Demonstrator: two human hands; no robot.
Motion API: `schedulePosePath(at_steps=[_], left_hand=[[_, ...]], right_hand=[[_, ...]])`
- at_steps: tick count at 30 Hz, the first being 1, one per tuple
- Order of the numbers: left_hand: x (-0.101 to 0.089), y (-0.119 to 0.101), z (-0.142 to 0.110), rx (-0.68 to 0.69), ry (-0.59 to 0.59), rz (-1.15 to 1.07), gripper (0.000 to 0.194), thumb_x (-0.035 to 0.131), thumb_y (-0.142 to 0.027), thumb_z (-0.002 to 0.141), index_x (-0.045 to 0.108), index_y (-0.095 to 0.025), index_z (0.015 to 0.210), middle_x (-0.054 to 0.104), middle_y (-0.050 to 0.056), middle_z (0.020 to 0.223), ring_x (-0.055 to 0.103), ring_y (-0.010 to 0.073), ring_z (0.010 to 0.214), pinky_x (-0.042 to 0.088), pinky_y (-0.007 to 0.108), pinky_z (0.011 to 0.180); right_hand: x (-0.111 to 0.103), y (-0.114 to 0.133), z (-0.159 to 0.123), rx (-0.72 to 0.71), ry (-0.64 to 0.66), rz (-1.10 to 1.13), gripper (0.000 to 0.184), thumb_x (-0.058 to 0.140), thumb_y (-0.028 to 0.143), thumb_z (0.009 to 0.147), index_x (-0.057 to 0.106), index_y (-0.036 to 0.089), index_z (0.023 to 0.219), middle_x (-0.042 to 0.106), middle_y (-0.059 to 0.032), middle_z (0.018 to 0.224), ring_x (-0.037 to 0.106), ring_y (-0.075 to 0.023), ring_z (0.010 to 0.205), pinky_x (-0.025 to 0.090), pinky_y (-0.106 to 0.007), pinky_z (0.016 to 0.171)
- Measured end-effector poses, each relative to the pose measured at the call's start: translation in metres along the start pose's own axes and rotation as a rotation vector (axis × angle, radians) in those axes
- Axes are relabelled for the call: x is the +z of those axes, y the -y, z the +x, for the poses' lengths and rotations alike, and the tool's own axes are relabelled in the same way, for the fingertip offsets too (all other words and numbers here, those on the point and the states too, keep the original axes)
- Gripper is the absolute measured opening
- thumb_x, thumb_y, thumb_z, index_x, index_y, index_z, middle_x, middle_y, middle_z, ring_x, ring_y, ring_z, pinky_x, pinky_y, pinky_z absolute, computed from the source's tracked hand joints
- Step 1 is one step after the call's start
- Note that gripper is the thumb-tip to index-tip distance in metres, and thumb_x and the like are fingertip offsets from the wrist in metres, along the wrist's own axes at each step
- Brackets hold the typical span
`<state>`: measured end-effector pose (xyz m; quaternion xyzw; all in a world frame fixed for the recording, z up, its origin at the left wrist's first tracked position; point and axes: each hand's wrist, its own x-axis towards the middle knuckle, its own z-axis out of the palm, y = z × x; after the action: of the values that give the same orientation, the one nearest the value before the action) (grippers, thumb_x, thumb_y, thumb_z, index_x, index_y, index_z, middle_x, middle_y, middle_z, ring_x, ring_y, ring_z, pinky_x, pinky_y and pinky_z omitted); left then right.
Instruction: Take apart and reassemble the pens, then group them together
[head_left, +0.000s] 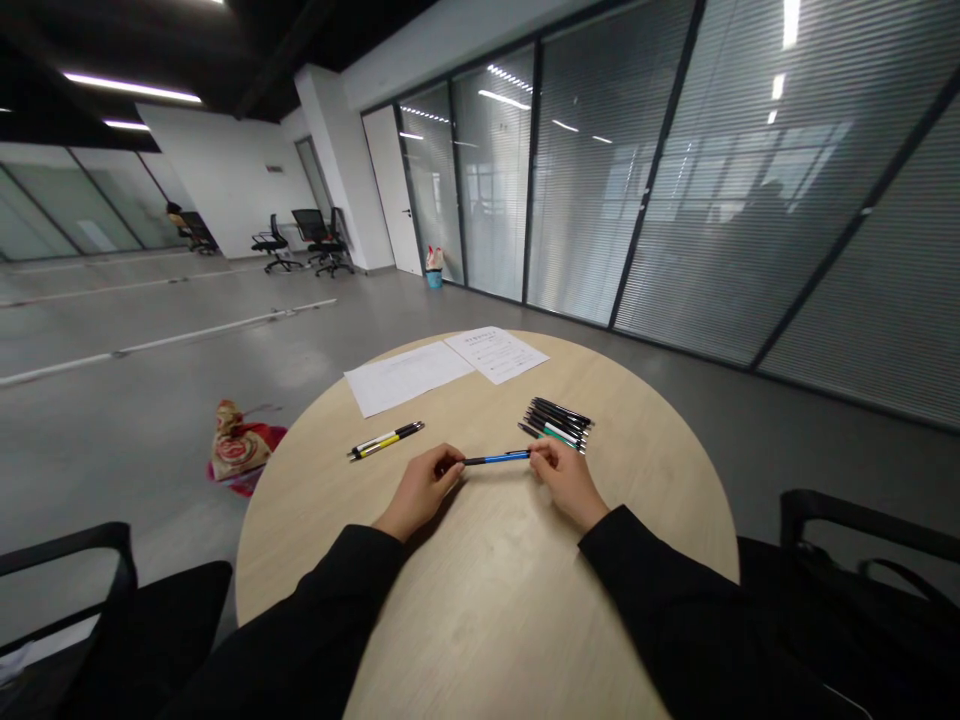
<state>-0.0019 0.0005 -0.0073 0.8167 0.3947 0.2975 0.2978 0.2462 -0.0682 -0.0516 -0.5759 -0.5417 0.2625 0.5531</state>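
Note:
A blue pen (501,458) with a dark grip section lies level between my two hands, over the middle of the table. My left hand (426,487) pinches its dark end, and my right hand (564,480) is closed on the other end. Just behind my right hand is a bunch of pens (559,415), mostly black, with a white one and a green one among them. To the left of my left hand, a yellow pen (382,446) rests beside a white pen (375,440). The fingertips partly hide both ends of the blue pen.
Two paper sheets, one plain-looking (409,376) and one printed (496,354), lie at the far side of the round wooden table (510,580). Black chairs stand left (112,600) and right (840,600). A colourful bag (241,445) sits on the floor at left.

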Motion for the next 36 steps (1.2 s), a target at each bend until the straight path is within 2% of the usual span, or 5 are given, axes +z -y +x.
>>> schedulePosePath(at_steps=[8,16,21,29,36], left_hand=[[0.000,-0.002,-0.001,-0.016,-0.008,0.017,0.023,0.057,-0.037,0.088,0.066,-0.017,0.090,0.064,0.002,0.075,0.054,0.0161,0.068,0.041,0.027,0.065],[0.000,0.000,0.000,-0.024,-0.007,0.005,0.023,0.058,-0.038,0.087,0.066,-0.017,0.091,0.066,0.003,0.076,0.056,0.0167,0.069,0.042,0.028,0.065],[0.001,-0.001,0.000,-0.006,0.000,-0.001,0.022,0.057,-0.037,0.088,0.066,-0.017,0.091,0.066,0.003,0.077,0.056,0.0165,0.069,0.042,0.028,0.065],[0.000,-0.005,-0.002,-0.014,-0.013,-0.012,0.022,0.056,-0.036,0.088,0.066,-0.017,0.090,0.065,0.002,0.076,0.054,0.0159,0.068,0.042,0.028,0.064],[0.001,-0.004,-0.001,-0.024,-0.013,-0.013,0.022,0.056,-0.037,0.087,0.066,-0.017,0.090,0.065,0.002,0.076,0.054,0.0159,0.068,0.041,0.027,0.064]], right_hand=[[0.004,-0.013,0.004,0.078,-0.019,0.171,0.021,0.064,0.034,0.081,0.065,0.018,0.095,0.068,-0.0030,0.078,0.065,-0.0181,0.068,0.052,-0.029,0.062],[0.004,-0.014,0.003,0.104,-0.020,0.245,0.025,0.065,0.040,0.082,0.064,0.018,0.095,0.070,-0.0056,0.081,0.068,-0.0188,0.070,0.056,-0.033,0.067],[0.004,-0.016,0.002,0.115,-0.034,0.260,0.027,0.063,0.041,0.084,0.063,0.017,0.096,0.069,-0.0046,0.079,0.066,-0.0174,0.067,0.056,-0.032,0.065],[0.003,-0.010,0.000,0.106,-0.009,0.228,0.025,0.060,0.042,0.085,0.060,0.018,0.093,0.064,-0.0014,0.073,0.064,-0.0163,0.062,0.054,-0.031,0.061],[-0.001,-0.001,-0.002,0.047,0.023,0.070,0.024,0.053,0.043,0.091,0.059,0.019,0.091,0.061,-0.0005,0.072,0.062,-0.0167,0.062,0.051,-0.030,0.061]])
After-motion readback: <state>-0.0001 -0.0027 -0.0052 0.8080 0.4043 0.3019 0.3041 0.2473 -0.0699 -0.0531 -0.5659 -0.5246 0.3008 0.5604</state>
